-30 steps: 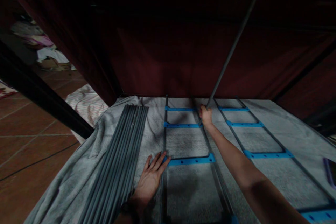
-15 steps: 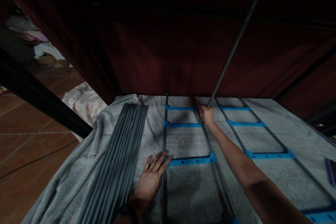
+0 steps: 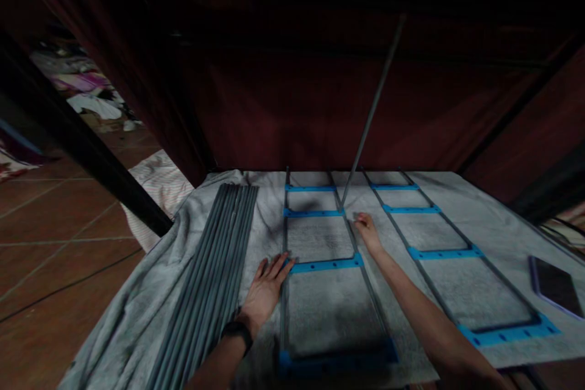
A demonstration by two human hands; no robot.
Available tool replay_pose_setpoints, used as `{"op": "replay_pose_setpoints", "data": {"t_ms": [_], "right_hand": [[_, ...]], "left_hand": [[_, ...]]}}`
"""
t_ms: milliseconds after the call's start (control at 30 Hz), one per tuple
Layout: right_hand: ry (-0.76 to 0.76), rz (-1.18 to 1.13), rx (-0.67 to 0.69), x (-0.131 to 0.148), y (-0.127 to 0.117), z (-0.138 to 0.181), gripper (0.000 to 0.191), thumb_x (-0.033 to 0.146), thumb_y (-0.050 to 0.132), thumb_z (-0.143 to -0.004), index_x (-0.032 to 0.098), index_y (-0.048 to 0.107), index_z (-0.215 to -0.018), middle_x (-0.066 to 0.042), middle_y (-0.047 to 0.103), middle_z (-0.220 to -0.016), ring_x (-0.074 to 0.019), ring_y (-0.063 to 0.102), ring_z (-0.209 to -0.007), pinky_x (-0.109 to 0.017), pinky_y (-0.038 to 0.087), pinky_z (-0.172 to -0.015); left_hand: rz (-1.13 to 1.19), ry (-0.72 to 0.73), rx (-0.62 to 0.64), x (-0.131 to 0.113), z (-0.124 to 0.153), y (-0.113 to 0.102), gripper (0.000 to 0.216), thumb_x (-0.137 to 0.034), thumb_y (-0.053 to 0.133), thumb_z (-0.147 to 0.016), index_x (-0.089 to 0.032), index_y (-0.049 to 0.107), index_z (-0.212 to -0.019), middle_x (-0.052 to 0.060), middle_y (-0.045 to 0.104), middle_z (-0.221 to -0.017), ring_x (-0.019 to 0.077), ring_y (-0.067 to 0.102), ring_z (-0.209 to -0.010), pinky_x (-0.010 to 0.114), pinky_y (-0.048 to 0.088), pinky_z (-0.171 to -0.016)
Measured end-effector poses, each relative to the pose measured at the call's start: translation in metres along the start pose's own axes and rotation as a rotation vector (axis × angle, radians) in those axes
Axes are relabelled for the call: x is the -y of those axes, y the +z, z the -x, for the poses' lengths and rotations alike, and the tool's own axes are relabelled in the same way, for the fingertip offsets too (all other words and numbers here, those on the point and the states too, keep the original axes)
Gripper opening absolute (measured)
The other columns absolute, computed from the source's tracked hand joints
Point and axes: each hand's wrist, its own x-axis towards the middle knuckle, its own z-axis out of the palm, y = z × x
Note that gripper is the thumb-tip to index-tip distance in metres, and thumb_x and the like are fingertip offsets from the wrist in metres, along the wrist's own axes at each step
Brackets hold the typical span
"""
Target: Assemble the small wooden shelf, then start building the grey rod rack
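My left hand (image 3: pixel 267 283) lies flat with spread fingers on the grey cloth (image 3: pixel 150 292), fingertips at the left rail and a blue connector (image 3: pixel 325 265) of a ladder-like grey frame (image 3: pixel 286 292). My right hand (image 3: pixel 368 228) rests low by the frame's right rail, fingers loosely stretched and holding nothing. Just ahead of it a thin grey rod (image 3: pixel 372 109) stands tilted, its foot at the blue crossbar (image 3: pixel 313 212). A second frame (image 3: pixel 445 253) with blue connectors lies to the right.
A bundle of several grey rods (image 3: pixel 205 274) lies on the cloth's left side. A dark phone (image 3: pixel 555 285) sits at the right edge. Dark red fabric (image 3: pixel 283 109) walls the back and sides. A black pole (image 3: pixel 86 146) slants at left over tiled floor (image 3: pixel 50 244).
My right hand has let go of the upright rod and drawn back toward me onto the cloth. The rod stands steeper. My view shifted, showing the phone and the frames' near ends.
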Motion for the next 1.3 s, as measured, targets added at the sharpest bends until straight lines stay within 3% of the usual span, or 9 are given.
{"op": "replay_pose_setpoints", "data": {"t_ms": [100, 200, 300, 400, 700, 900, 1133, 1300], "right_hand": [[0.02, 0.07, 0.027, -0.031, -0.044, 0.058, 0.027, 0.036, 0.06, -0.061, 0.022, 0.061, -0.084, -0.006, 0.065, -0.088, -0.0266, 0.061, -0.093, -0.048, 0.046, -0.096], [-0.126, 0.204, 0.139, -0.057, -0.07, 0.114, 0.031, 0.034, 0.054, -0.072, 0.022, 0.067, -0.097, -0.009, 0.066, -0.105, -0.0262, 0.061, -0.105, -0.045, 0.047, -0.1], [-0.213, 0.274, 0.097, -0.073, -0.073, 0.156, 0.033, 0.033, 0.052, -0.078, 0.023, 0.067, -0.105, -0.01, 0.064, -0.116, -0.0265, 0.058, -0.116, -0.045, 0.043, -0.106], [-0.245, 0.318, 0.035, -0.082, -0.064, 0.178, 0.04, 0.03, 0.051, -0.078, 0.021, 0.065, -0.115, -0.012, 0.061, -0.121, -0.028, 0.056, -0.119, -0.047, 0.043, -0.108], [-0.386, 0.354, 0.109, -0.102, -0.07, 0.165, 0.047, 0.023, 0.048, -0.073, 0.019, 0.065, -0.117, -0.015, 0.059, -0.124, -0.0315, 0.053, -0.122, -0.054, 0.044, -0.106], [-0.435, 0.375, 0.148, -0.105, -0.077, 0.162, 0.048, 0.022, 0.046, -0.076, 0.018, 0.062, -0.122, -0.015, 0.058, -0.128, -0.0306, 0.054, -0.123, -0.054, 0.045, -0.106], [-0.415, 0.369, 0.141, -0.102, -0.077, 0.168, 0.047, 0.022, 0.048, -0.075, 0.019, 0.064, -0.119, -0.014, 0.061, -0.126, -0.0304, 0.056, -0.122, -0.053, 0.046, -0.106], [-0.38, 0.37, 0.132, -0.092, -0.077, 0.17, 0.047, 0.022, 0.049, -0.076, 0.019, 0.064, -0.121, -0.014, 0.061, -0.128, -0.031, 0.056, -0.122, -0.054, 0.044, -0.108]], "left_hand": [[0.001, -0.002, -0.001, -0.001, -0.001, -0.001, 0.084, 0.006, 0.029, -0.081, -0.035, 0.024, -0.153, 0.002, 0.032, -0.16, 0.0185, 0.037, -0.143, 0.048, 0.027, -0.119], [-0.014, -0.018, -0.006, -0.001, -0.001, 0.0, 0.08, 0.006, 0.027, -0.082, -0.03, 0.026, -0.154, 0.005, 0.033, -0.159, 0.0176, 0.038, -0.143, 0.047, 0.027, -0.119], [-0.039, -0.038, -0.025, -0.001, -0.002, 0.001, 0.075, 0.004, 0.025, -0.083, -0.023, 0.029, -0.153, 0.009, 0.038, -0.157, 0.0177, 0.038, -0.142, 0.045, 0.028, -0.118], [-0.072, -0.084, -0.05, -0.003, -0.001, 0.001, 0.07, 0.004, 0.025, -0.084, -0.016, 0.035, -0.15, 0.012, 0.045, -0.152, 0.0186, 0.039, -0.142, 0.042, 0.03, -0.118], [-0.145, -0.363, -0.16, -0.01, 0.03, -0.023, 0.062, -0.001, 0.033, -0.084, -0.011, 0.044, -0.144, 0.017, 0.048, -0.149, 0.025, 0.04, -0.14, 0.045, 0.032, -0.114], [-0.248, -0.554, -0.164, 0.0, 0.06, -0.044, 0.049, -0.005, 0.031, -0.089, -0.006, 0.057, -0.13, 0.021, 0.058, -0.128, 0.0287, 0.053, -0.118, 0.043, 0.045, -0.097], [-0.317, -0.634, -0.04, -0.011, 0.043, -0.058, 0.046, 0.002, 0.029, -0.084, -0.006, 0.065, -0.112, 0.02, 0.061, -0.106, 0.0265, 0.059, -0.102, 0.035, 0.049, -0.081], [-0.183, -0.759, -0.03, -0.006, 0.03, -0.072, 0.036, -0.007, 0.038, -0.086, -0.004, 0.063, -0.112, 0.02, 0.064, -0.1, 0.0258, 0.066, -0.095, 0.031, 0.05, -0.076]]}}
